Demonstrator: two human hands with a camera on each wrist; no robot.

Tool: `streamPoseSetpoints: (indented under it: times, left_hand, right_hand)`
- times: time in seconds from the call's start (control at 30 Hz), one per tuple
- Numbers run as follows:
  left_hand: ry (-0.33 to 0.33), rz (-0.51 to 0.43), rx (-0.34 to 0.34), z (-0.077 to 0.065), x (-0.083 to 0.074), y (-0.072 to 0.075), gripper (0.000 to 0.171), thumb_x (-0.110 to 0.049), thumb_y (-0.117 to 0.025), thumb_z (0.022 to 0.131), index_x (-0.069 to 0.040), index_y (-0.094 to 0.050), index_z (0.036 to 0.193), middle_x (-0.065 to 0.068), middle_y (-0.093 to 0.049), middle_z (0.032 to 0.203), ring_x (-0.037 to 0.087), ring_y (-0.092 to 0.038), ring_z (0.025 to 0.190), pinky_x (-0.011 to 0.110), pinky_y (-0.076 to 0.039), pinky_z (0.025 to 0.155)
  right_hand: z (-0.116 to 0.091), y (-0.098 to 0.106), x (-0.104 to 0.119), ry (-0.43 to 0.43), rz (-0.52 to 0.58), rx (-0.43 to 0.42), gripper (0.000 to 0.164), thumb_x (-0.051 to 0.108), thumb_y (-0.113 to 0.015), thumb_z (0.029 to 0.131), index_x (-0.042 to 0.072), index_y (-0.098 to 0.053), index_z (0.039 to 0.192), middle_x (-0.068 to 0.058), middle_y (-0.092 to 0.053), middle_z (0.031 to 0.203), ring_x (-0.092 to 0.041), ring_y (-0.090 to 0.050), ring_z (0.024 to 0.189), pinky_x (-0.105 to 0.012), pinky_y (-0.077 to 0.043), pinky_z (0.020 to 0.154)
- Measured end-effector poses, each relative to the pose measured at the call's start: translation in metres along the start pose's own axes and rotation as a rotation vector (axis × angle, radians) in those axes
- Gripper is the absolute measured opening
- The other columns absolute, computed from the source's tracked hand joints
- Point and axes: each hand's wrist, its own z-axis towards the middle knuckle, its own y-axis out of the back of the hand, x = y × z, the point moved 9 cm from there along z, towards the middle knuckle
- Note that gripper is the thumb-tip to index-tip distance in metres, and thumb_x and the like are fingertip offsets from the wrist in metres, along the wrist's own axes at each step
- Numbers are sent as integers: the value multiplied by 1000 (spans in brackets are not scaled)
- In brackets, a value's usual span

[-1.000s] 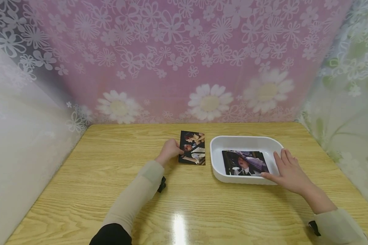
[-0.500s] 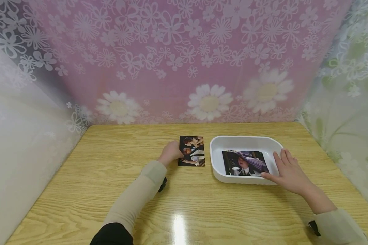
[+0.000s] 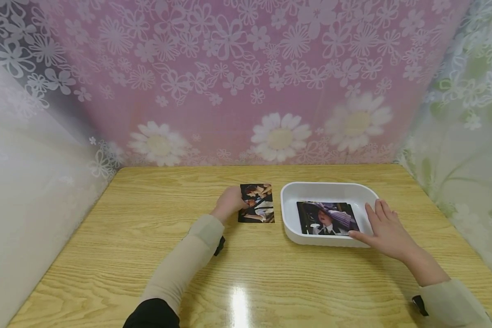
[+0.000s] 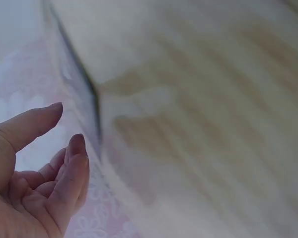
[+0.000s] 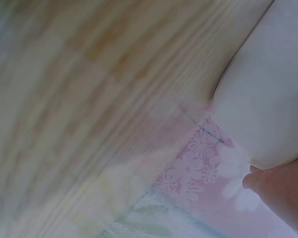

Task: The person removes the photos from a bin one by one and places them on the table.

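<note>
In the head view, a photo print point(image 3: 259, 205) with two figures lies on the wooden table, left of a white tray point(image 3: 289, 228). My left hand point(image 3: 229, 202) is at the print's left edge, its fingertips over that edge. From the left wrist, the thumb and fingers of my left hand point(image 4: 37, 173) stand apart, beside the print's thin dark edge point(image 4: 95, 106). Inside the tray lies a small stack of prints point(image 3: 328, 219); the top one shows a large purple hat. My right hand point(image 3: 387, 232) rests on the tray's right end with fingers spread, its thumb by the front rim.
The wooden table point(image 3: 127, 255) extends to a pink floral curtain point(image 3: 213, 114) at the back. Pale curtains point(image 3: 33, 182) hang at both sides. A narrow strip of table separates the print from the tray.
The loose print has shifted slightly toward me and now lies lower in the head view. My left hand has moved a little to the right over its edge. The right hand and tray stay put.
</note>
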Motion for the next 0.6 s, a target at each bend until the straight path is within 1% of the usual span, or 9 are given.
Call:
streamPoseSetpoints:
  times: [0.07, 0.1, 0.13, 0.2, 0.23, 0.3, 0.4, 0.53, 0.6]
  left_hand:
    - [-32, -46, 1, 0, -7, 2, 26, -21, -71, 76, -6, -50, 72, 1, -41, 64, 14, -33, 54, 28, -30, 50]
    - [-48, -66, 1, -1, -11, 4, 26, -20, -71, 76, -5, -49, 72, 0, -38, 64, 14, -33, 54, 28, -30, 51]
    - [-69, -87, 0, -1, -16, 5, 26, -20, -70, 76, -4, -50, 74, 1, -39, 65, 14, -35, 55, 28, -32, 52]
    - [-104, -135, -5, -2, -24, 8, 25, -20, -70, 76, -2, -56, 87, 2, -49, 75, 14, -44, 63, 28, -38, 58]
    - [-124, -160, -7, -3, -29, 9, 29, -19, -69, 77, -1, -57, 96, 4, -53, 83, 15, -49, 69, 29, -41, 62]
    - [-158, -217, -8, -4, -38, 10, 39, -20, -68, 79, 2, -55, 109, 9, -56, 95, 18, -53, 80, 30, -45, 69]
    - [-212, -306, -9, -7, -53, 11, 45, -21, -67, 79, 3, -52, 114, 13, -56, 105, 21, -54, 90, 30, -45, 75]
    - [-296, -399, -12, -12, -74, 10, 46, -21, -68, 79, 0, -51, 117, 14, -56, 109, 21, -53, 98, 27, -45, 78]
    - [-335, -421, -6, -13, -84, 8, 47, -22, -67, 79, -3, -51, 119, 11, -55, 112, 20, -53, 101, 26, -44, 80]
  right_hand:
    - [0, 0, 0, -2, 2, 1, 95, 51, -55, 81, -20, -17, 130, -43, -3, 132, -45, 11, 125, -63, 0, 93]
    - [0, 0, -1, -3, 1, 1, 95, 51, -55, 80, -20, -17, 130, -43, -3, 132, -46, 11, 125, -63, 0, 93]
    - [-1, 0, -1, -5, 1, 0, 95, 51, -55, 80, -20, -17, 130, -43, -3, 132, -46, 11, 125, -63, 0, 93]
    - [0, -1, -1, -7, 1, 2, 95, 51, -55, 81, -20, -16, 131, -43, -3, 132, -45, 11, 125, -63, 0, 94]
    - [0, -1, -1, -9, 2, 3, 95, 51, -55, 81, -20, -16, 131, -43, -2, 132, -45, 12, 125, -63, 1, 94]
    - [0, -1, -1, -10, 3, 6, 95, 51, -55, 81, -20, -16, 131, -43, -2, 132, -45, 12, 125, -63, 1, 94]
    - [0, 0, -1, -11, 8, 10, 95, 51, -55, 81, -20, -16, 131, -42, -2, 132, -45, 12, 125, -63, 1, 94]
    - [0, -1, 0, -7, 11, 14, 94, 50, -55, 81, -20, -15, 131, -42, -1, 132, -44, 13, 125, -62, 2, 94]
    - [0, -1, 0, -5, 13, 15, 94, 50, -55, 81, -20, -15, 131, -42, 0, 132, -44, 14, 125, -62, 2, 94]
